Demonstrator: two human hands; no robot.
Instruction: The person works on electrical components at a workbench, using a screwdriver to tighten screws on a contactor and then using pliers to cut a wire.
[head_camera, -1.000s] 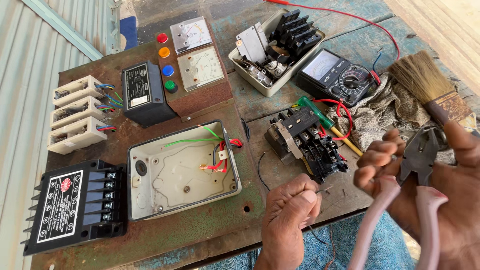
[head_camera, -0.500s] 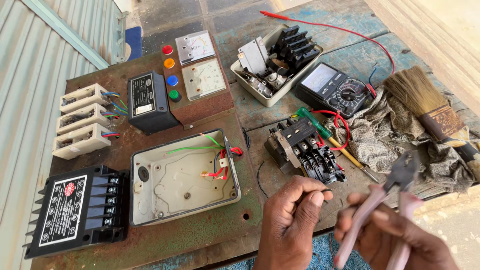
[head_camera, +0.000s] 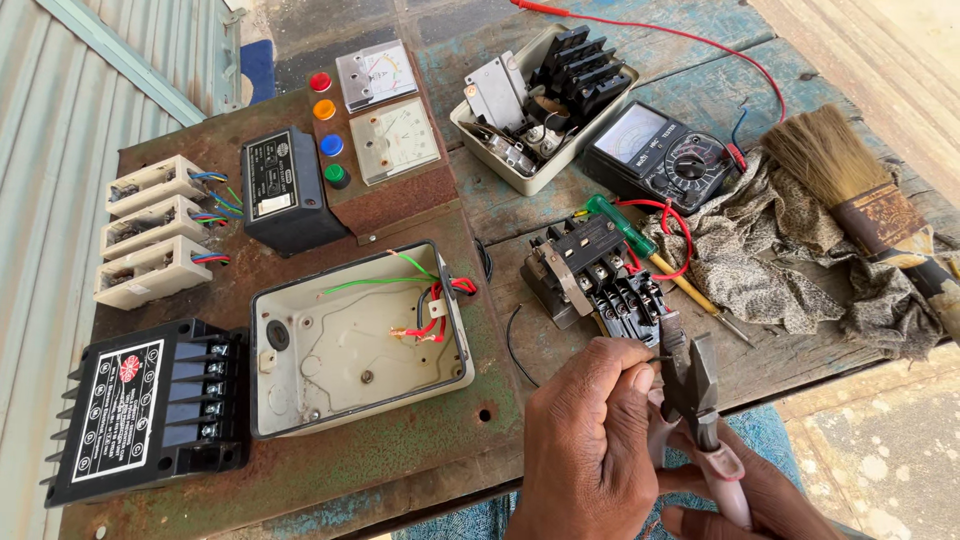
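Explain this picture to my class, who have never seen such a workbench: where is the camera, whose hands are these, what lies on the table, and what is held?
The camera sits on the person's head, looking down. The left hand and right hand together hold pink-handled pliers near a black contactor. On the wooden table lie an open grey box with wires, a black multimeter, a paintbrush on a rag, two dial meters, and four coloured buttons.
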